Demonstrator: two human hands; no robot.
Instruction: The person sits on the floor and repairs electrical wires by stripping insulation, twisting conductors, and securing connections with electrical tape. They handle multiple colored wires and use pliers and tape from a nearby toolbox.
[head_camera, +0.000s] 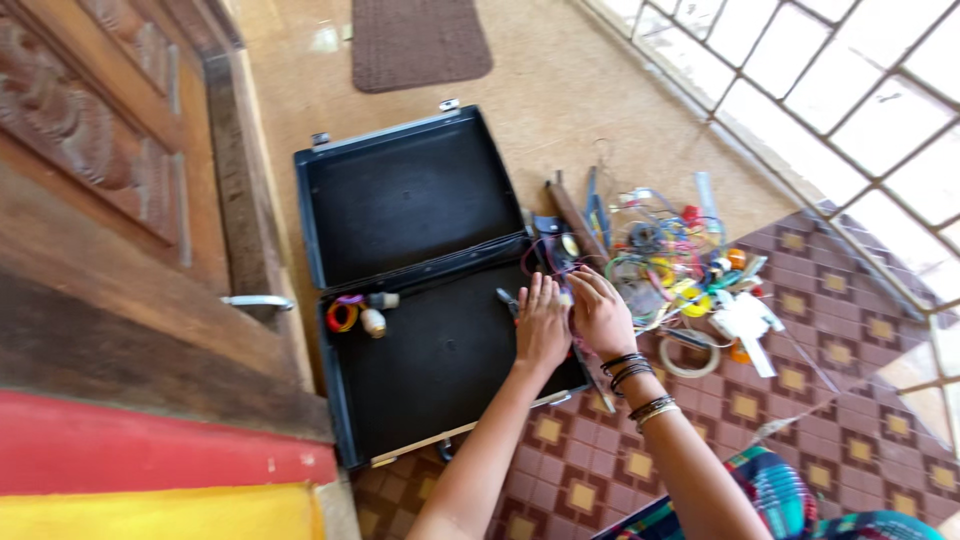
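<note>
Black case (420, 360) edge under left hand (541, 325) and right hand (600, 312), fingers flat.

The floor (560, 110) is pale tan and bare in the far part, while the near right part is covered by a patterned mat (800, 380) of dark red and tan squares. A black case (420, 290) lies open flat on the floor left of centre, its lid toward the far side and its near corner overlapping the mat. A brown doormat (418, 40) lies at the far edge, well apart from the case. Just right of the case, a tangled heap of coloured wires, tape rolls and small tools (680, 270) rests where bare floor meets the mat.
</note>
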